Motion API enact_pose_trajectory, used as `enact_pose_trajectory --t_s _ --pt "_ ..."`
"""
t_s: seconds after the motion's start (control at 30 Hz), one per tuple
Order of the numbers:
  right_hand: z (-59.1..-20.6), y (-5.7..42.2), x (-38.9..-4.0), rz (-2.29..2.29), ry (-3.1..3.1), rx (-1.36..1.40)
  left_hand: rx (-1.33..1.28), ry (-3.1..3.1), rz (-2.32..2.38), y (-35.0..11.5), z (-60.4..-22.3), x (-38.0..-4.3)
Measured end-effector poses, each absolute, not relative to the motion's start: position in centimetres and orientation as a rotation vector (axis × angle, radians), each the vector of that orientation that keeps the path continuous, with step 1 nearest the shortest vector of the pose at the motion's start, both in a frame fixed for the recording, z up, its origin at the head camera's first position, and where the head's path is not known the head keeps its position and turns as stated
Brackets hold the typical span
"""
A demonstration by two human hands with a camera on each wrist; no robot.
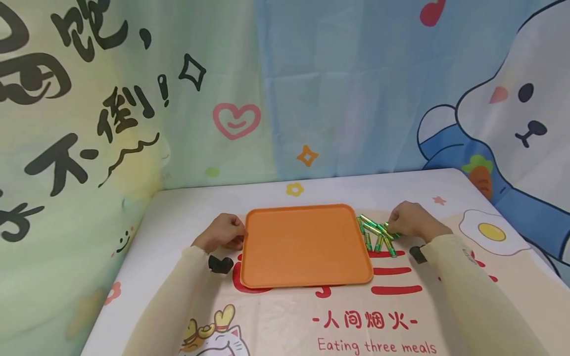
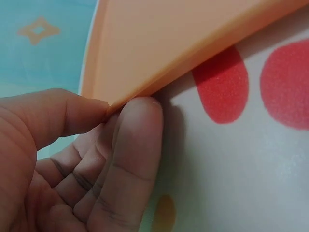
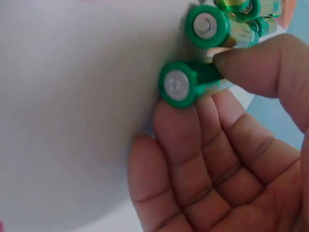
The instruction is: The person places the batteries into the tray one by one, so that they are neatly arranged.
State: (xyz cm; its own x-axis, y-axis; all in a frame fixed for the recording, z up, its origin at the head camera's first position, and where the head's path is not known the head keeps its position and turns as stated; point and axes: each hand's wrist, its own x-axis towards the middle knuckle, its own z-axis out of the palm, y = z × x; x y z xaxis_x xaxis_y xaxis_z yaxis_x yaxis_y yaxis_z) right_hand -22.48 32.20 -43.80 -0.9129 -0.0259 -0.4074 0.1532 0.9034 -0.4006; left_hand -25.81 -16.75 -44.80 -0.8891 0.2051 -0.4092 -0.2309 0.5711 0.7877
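Note:
An orange rectangular tray (image 1: 307,247) lies on the table with nothing on it. My left hand (image 1: 224,231) pinches its left edge between thumb and fingers, as the left wrist view shows at the tray rim (image 2: 140,89). Beyond the tray's right side is a loose heap of green-and-gold batteries (image 1: 373,229). At the heap's right end, my right hand (image 1: 411,221) holds one battery (image 3: 177,84) between thumb and fingers. Another battery (image 3: 206,26) lies right beside it, its flat silver end facing the right wrist camera.
A printed cloth (image 1: 285,316) with red lettering, a fried egg and a cat covers the table. A patterned curtain (image 1: 338,99) hangs behind the table's back edge. Dark bands (image 1: 220,264) show at the wrists.

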Motion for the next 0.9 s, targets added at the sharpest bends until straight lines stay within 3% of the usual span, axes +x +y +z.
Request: enact_pose_trajectory --t_s 0.33,0.63,0.9 --pt "-42.5 30.7 -22.9 -0.809 2.738 0.129 0.041 2.279 1.304 -17.2 -45.2 -25.7" --pt "-40.2 24.0 -25.1 -1.23 2.619 0.069 0.004 2.249 1.316 -17.7 -45.1 -25.9" --pt "-40.4 18.4 -26.8 -1.43 2.471 0.031 -0.018 2.255 1.304 -17.7 -45.1 -25.8"
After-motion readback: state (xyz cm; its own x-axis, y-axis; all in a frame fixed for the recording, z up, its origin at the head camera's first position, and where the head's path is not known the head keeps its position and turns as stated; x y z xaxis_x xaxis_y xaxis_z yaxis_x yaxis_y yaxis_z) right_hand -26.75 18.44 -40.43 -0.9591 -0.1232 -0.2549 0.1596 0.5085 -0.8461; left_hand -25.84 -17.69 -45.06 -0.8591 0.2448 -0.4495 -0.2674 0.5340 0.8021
